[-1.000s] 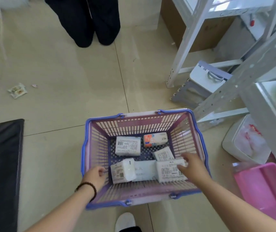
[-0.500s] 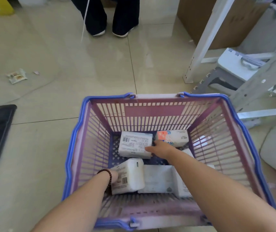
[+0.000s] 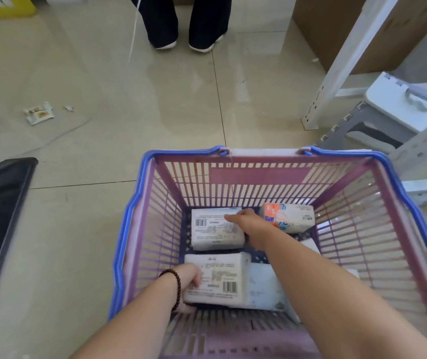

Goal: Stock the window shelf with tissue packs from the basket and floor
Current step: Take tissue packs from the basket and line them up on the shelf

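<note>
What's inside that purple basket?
Inside the basket lie several tissue packs: a white pack under the right hand, an orange-printed pack, and another white pack gripped by the left hand. The arms hide more.
</note>
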